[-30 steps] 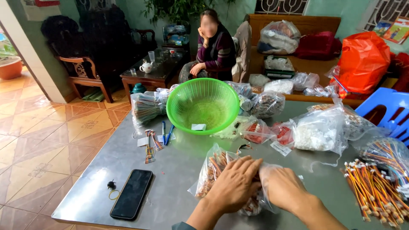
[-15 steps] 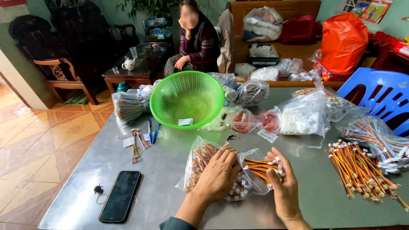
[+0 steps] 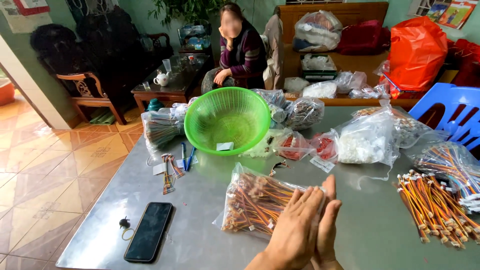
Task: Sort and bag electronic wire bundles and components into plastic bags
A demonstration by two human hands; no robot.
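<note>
My left hand [image 3: 295, 232] and my right hand [image 3: 331, 220] are pressed flat together, palm to palm, fingers straight, low over the near edge of the grey metal table [image 3: 365, 230]. Nothing shows between the palms, so I cannot tell whether they hold anything. Just left of the hands lies a clear plastic bag of orange and brown wire pieces with white plugs [image 3: 252, 202]; my left hand partly covers its right end. A loose heap of similar wires [image 3: 432, 207] lies to the right.
A green mesh basket [image 3: 227, 120] stands mid-table, with pens [image 3: 187, 156] beside it and several clear bags of parts [image 3: 367, 140] behind. A black phone [image 3: 148, 231] lies front left. A blue chair [image 3: 450, 117] is at the right. A person [image 3: 242, 50] sits beyond the table.
My hands came out of the wire bag; half a second ago the right hand held a small wire bundle. Now both palms are pressed together and the bundle is out of sight.
</note>
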